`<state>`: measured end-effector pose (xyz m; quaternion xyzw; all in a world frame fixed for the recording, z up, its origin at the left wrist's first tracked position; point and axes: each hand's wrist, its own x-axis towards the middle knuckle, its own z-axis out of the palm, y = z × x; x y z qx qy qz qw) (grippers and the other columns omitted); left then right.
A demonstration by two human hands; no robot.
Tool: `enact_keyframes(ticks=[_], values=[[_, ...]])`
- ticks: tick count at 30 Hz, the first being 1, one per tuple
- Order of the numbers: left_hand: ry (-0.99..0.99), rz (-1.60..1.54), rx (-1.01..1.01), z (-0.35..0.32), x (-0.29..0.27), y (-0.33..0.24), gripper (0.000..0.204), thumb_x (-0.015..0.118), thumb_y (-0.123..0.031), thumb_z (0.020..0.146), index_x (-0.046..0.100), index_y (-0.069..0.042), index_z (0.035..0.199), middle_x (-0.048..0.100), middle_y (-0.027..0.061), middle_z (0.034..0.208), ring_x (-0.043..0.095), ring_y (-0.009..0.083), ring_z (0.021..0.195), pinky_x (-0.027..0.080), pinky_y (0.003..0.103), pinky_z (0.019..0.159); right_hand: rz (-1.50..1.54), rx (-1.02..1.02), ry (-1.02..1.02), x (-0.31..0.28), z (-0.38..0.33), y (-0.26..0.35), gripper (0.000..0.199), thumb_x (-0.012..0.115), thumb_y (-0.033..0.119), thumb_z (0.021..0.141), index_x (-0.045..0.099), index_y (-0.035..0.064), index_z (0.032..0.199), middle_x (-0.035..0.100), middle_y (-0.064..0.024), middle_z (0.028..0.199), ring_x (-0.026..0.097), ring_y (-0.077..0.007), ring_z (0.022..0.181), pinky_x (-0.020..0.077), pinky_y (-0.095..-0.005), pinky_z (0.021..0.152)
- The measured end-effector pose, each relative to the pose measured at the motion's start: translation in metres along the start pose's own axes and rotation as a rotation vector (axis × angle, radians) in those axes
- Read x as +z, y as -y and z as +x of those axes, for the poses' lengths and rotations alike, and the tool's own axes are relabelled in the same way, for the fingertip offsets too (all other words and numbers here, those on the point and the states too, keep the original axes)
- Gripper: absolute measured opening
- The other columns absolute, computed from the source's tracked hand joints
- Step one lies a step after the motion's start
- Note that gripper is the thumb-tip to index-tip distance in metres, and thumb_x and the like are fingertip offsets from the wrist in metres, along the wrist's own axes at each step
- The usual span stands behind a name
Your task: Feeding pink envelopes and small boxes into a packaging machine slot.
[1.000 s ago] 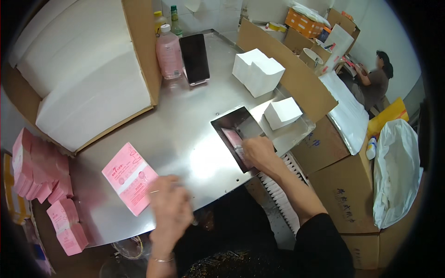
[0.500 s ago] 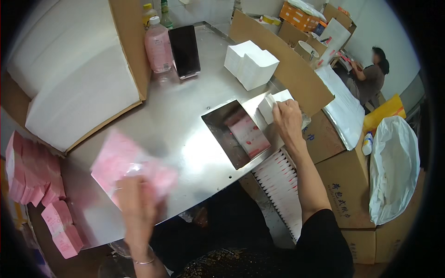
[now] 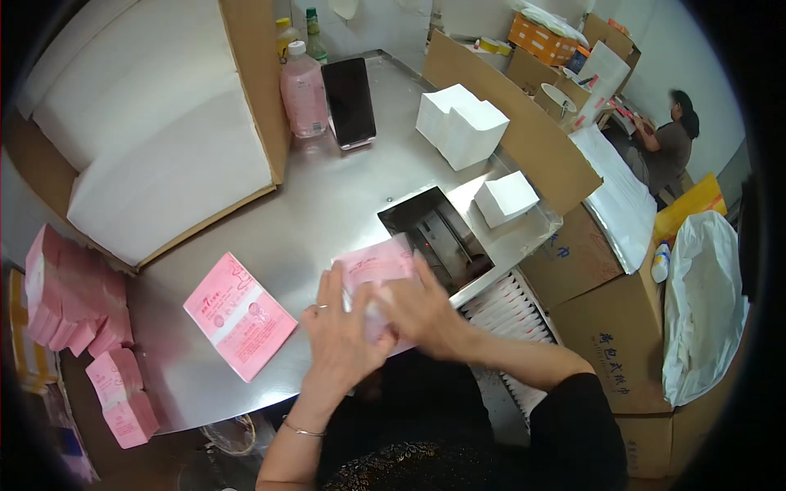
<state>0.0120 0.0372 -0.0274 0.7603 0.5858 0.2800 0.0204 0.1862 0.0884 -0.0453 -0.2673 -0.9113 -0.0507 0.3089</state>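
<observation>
At the table's front edge, both hands work on a pink plastic pouch (image 3: 378,266) with clear film on it. My left hand (image 3: 345,331) holds the pouch's left side, its fingers along it and its thumb below. My right hand (image 3: 422,319) grips the pouch from the right, somewhat smeared by motion; what is inside the pouch is mostly hidden. To the left lies a flat stack of pink printed pouches (image 3: 241,317). A small stack of white folded tissues (image 3: 506,199) sits right of the rectangular table opening (image 3: 450,233).
Taller white tissue stacks (image 3: 463,124) stand farther back by a cardboard sheet (image 3: 516,123). A phone (image 3: 350,102) leans beside a pink bottle (image 3: 303,92). Pink pouch bundles (image 3: 78,286) fill the left. Below right, a box of filled packets (image 3: 512,311) stands; another person (image 3: 673,143) sits beyond.
My left hand has brought a pink pouch from the stack to the middle. My right hand has come from the white tissues to the pouch. The packet in the opening is no longer visible.
</observation>
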Motion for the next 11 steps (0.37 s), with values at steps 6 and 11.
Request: enact_keyframes(ticks=[6, 11], values=[[-0.049, 0.085, -0.032, 0.008, 0.0, 0.001, 0.066, 0.074, -0.031, 0.073, 0.055, -0.006, 0.132, 0.037, 0.0219, 0.154, 0.033, 0.047, 0.141, 0.031, 0.057, 0.105, 0.155, 0.004, 0.027, -0.008, 0.035, 0.015, 0.02, 0.065, 0.013, 0.075, 0.063, 0.0019, 0.092, 0.064, -0.0128, 0.088, 0.064, -0.0331, 0.089, 0.0358, -0.0565, 0.109], [0.118, 0.095, -0.19, 0.011, 0.001, -0.003, 0.051, 0.067, -0.025, 0.076, 0.063, -0.012, 0.125, 0.046, 0.0167, 0.149, 0.043, 0.0381, 0.133, 0.036, 0.05, 0.1, -0.313, 0.195, -0.172, -0.06, 0.018, -0.06, 0.014, 0.069, 0.009, 0.08, 0.055, 0.0074, 0.08, 0.045, -0.0105, 0.07, 0.052, -0.0294, 0.064, 0.0444, -0.0403, 0.063]])
